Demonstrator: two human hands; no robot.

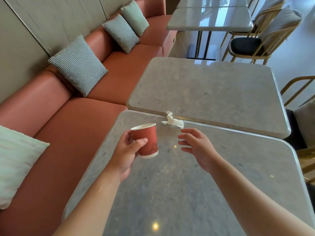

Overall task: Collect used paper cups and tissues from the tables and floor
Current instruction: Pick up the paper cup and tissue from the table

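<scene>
While the left hand [127, 155] grips the red paper cup [146, 140] with thumb and fingers curled round its wall, mouth tilted away, the right hand [197, 147] hovers with fingers loosely spread and empty. Just beyond those fingertips, the crumpled tissue [173, 121] lies at the near table's [187, 184] far edge. A light pinch at its bunched middle should lift it whole, and the cup, held level, could take it.

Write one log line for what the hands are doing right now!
left hand: holds red paper cup | right hand: open, near crumpled tissue | tissue: on table
</scene>
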